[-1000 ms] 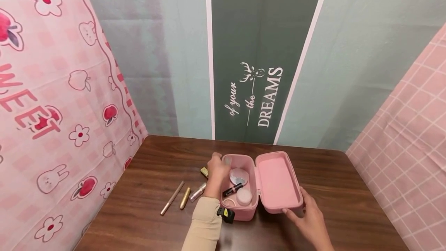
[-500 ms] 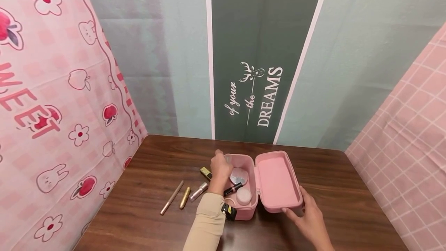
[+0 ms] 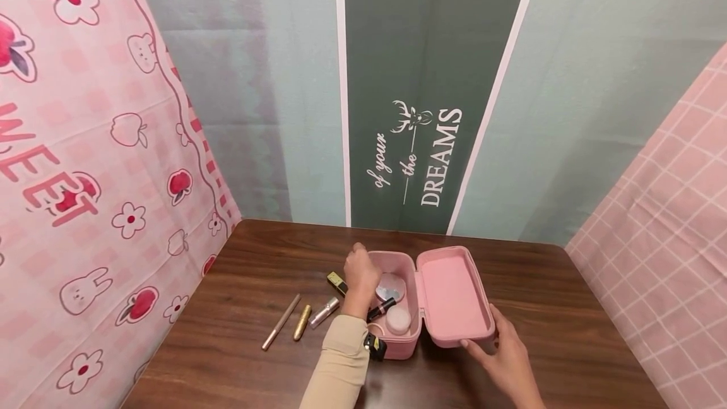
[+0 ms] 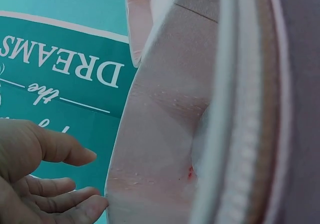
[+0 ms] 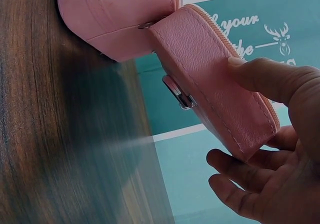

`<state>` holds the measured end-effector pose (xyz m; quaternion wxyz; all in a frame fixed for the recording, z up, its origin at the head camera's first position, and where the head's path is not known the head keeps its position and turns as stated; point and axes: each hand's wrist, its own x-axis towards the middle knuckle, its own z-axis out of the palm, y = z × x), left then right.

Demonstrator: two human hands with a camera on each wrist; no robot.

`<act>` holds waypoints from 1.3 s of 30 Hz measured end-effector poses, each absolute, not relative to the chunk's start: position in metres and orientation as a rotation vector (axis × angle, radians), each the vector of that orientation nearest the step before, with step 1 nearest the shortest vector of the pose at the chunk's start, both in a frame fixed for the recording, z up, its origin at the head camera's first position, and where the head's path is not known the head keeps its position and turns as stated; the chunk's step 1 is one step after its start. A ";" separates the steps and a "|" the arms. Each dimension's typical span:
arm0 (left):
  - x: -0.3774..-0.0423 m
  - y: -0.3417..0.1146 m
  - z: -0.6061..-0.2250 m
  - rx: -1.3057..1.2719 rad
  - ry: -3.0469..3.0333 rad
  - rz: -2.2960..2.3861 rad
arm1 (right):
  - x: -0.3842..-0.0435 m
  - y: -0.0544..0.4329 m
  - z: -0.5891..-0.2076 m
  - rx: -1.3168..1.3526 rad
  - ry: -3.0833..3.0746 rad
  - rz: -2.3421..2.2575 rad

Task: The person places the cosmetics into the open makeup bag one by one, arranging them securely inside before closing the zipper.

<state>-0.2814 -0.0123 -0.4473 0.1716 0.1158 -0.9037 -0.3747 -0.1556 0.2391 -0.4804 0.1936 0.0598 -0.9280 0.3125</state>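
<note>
A pink makeup case (image 3: 402, 349) stands on the table with its lid (image 3: 452, 295) folded out to the right. Inside lie a round compact (image 3: 390, 287), a black lip tube (image 3: 382, 309) and a small jar with a pale lid (image 3: 398, 319). My left hand (image 3: 361, 273) is at the case's far left side. In the left wrist view its thumb and fingers are apart with nothing between them, fingertips right at the case's edge. My right hand (image 3: 507, 355) holds the lid's near right corner, thumb (image 5: 265, 76) on one side and fingers (image 5: 245, 176) on the other.
Left of the case lie a slim pencil-like stick (image 3: 281, 322), a gold tube (image 3: 302, 322), a silver tube (image 3: 325, 313) and a black-and-gold item (image 3: 337, 283) on the brown table (image 3: 238, 283). Printed cloths hang behind and at both sides.
My left hand has shifted slightly right and away from me along the case's left side, uncovering more of the black-and-gold item. My right hand and the lid stay put.
</note>
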 end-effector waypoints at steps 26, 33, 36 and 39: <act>-0.241 -0.030 -0.418 -0.316 -3.100 -0.613 | -0.159 0.241 -0.482 0.173 -2.582 0.896; -0.231 -0.037 -0.422 -0.384 -3.068 -0.667 | -0.158 0.242 -0.480 0.179 -2.576 0.875; -0.222 -0.042 -0.426 -0.382 -3.062 -0.659 | -0.157 0.242 -0.479 0.190 -2.571 0.875; -0.214 -0.048 -0.430 -0.382 -3.041 -0.662 | -0.156 0.241 -0.480 0.187 -2.584 0.881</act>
